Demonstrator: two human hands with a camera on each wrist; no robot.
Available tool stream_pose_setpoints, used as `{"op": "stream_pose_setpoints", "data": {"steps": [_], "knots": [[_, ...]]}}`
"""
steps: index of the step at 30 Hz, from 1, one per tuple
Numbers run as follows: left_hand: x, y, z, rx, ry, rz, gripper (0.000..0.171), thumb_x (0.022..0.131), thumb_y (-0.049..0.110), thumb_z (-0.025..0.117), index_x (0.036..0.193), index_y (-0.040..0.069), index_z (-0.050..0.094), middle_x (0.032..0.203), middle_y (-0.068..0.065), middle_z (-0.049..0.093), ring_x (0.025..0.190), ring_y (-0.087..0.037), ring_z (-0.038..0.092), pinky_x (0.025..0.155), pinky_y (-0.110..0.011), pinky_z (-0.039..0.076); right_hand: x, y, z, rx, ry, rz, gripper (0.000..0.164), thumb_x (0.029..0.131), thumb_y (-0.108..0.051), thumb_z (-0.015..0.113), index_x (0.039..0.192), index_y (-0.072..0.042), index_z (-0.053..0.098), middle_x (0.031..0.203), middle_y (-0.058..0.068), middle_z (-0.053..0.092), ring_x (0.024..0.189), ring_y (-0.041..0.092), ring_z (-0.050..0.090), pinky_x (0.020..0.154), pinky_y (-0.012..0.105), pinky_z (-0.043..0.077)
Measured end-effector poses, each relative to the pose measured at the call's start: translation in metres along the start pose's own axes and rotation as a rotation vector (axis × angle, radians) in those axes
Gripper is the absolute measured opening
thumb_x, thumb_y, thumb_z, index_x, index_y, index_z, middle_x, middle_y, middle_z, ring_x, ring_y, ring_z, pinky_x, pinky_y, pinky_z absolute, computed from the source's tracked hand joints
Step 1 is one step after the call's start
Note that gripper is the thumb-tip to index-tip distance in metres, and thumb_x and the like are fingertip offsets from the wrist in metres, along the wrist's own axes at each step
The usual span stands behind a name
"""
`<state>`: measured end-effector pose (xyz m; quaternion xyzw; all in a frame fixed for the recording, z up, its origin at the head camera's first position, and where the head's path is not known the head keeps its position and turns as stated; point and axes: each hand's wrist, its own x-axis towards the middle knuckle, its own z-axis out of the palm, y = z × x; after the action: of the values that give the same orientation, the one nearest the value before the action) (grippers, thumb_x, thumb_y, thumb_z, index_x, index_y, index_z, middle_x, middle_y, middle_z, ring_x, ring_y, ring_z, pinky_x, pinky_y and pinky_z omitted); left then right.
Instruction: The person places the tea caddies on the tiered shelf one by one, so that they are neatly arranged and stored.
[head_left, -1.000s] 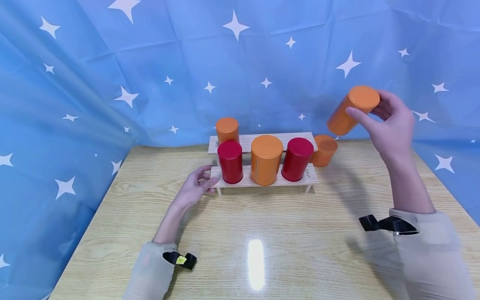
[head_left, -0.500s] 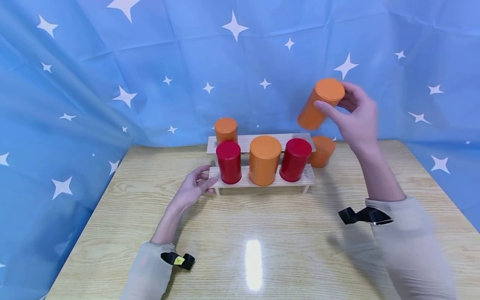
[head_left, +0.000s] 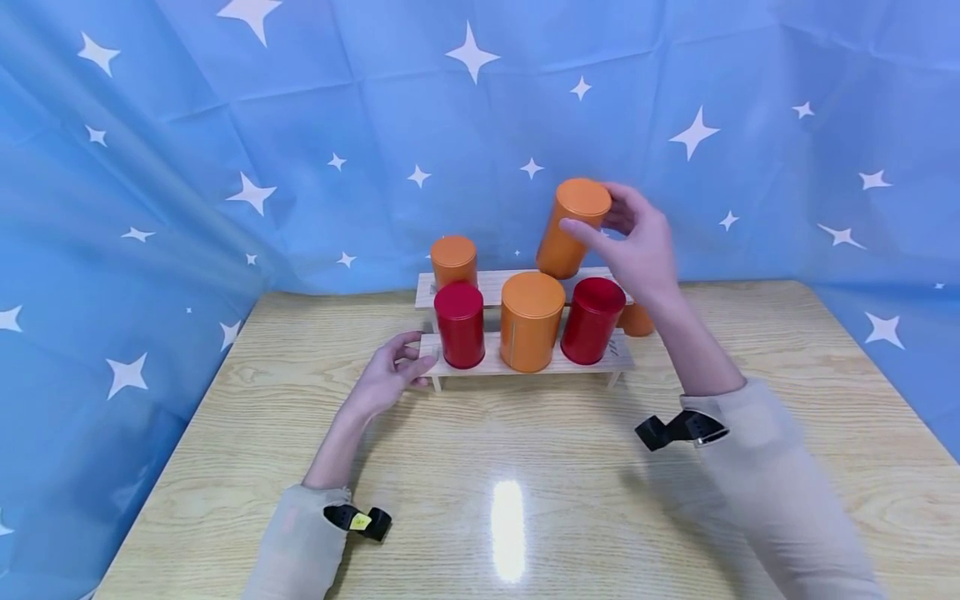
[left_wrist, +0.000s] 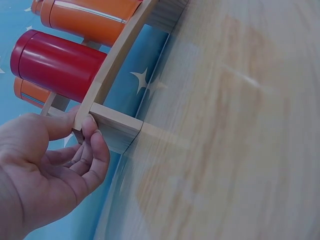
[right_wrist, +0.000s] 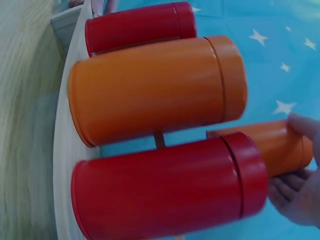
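Note:
My right hand (head_left: 640, 242) grips an orange canister (head_left: 567, 237) near its lid and holds it tilted, just above the back tier of a wooden rack. With thumb and fingers, my left hand (head_left: 390, 372) pinches the left end of the front shelf (left_wrist: 112, 65). On that front shelf stand a red canister (head_left: 461, 325) at left, a larger orange canister (head_left: 529, 329) in the middle and another red canister (head_left: 592, 321) at right. A small orange canister (head_left: 453, 258) is on the left of the back shelf (head_left: 491, 287). In the right wrist view the held canister (right_wrist: 280, 147) shows behind the front row.
One more orange canister (head_left: 637, 319) sits on the table at the rack's right end, partly hidden by my right arm. The light wooden table (head_left: 420, 492) spreads in front of the rack. A blue star-printed cloth (head_left: 390, 108) hangs behind and at the sides.
My right hand has carried the orange canister leftward from beyond the rack's right end, rising slightly and then lowering over the back shelf. The left hand keeps its place.

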<state>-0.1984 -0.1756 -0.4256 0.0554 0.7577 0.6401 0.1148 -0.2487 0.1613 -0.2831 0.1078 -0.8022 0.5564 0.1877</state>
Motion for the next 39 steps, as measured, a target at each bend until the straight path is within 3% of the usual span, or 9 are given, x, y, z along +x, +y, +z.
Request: {"op": "stream_pose_setpoints", "data": {"steps": [8, 18, 24, 39], "knots": [[0.001, 0.001, 0.001, -0.008, -0.004, -0.005, 0.064, 0.1, 0.01, 0.065, 0.152, -0.006, 0.033, 0.112, -0.019, 0.049, 0.077, -0.02, 0.066, 0.082, -0.034, 0.061, 0.004, 0.006, 0.019, 0.036, -0.078, 0.02, 0.061, 0.087, -0.037, 0.081, 0.138, -0.014, 0.058, 0.125, 0.004, 0.064, 0.114, 0.019, 0.059, 0.105, 0.04, 0.047], [0.001, 0.0, 0.002, 0.008, -0.001, -0.001, 0.063, 0.1, 0.01, 0.065, 0.152, -0.006, 0.033, 0.112, -0.02, 0.05, 0.077, -0.021, 0.066, 0.081, -0.033, 0.061, 0.008, 0.011, 0.03, 0.028, -0.129, -0.007, 0.059, 0.087, -0.032, 0.081, 0.138, -0.011, 0.058, 0.124, 0.007, 0.064, 0.112, 0.021, 0.06, 0.104, 0.043, 0.048], [0.001, 0.001, 0.003, 0.007, -0.001, -0.007, 0.065, 0.099, 0.011, 0.066, 0.152, -0.005, 0.032, 0.113, -0.019, 0.05, 0.078, -0.02, 0.066, 0.081, -0.032, 0.061, 0.01, 0.011, 0.034, 0.015, -0.172, 0.013, 0.06, 0.088, -0.031, 0.081, 0.139, -0.01, 0.057, 0.125, 0.008, 0.063, 0.112, 0.021, 0.06, 0.101, 0.038, 0.05], [0.0, -0.003, 0.001, 0.004, 0.012, -0.002, 0.063, 0.099, 0.01, 0.066, 0.152, -0.005, 0.034, 0.111, -0.02, 0.051, 0.08, -0.025, 0.067, 0.081, -0.033, 0.061, 0.008, 0.014, 0.039, -0.084, -0.244, -0.015, 0.067, 0.087, -0.041, 0.081, 0.141, -0.012, 0.055, 0.124, 0.005, 0.063, 0.112, 0.021, 0.06, 0.097, 0.04, 0.052]]}}
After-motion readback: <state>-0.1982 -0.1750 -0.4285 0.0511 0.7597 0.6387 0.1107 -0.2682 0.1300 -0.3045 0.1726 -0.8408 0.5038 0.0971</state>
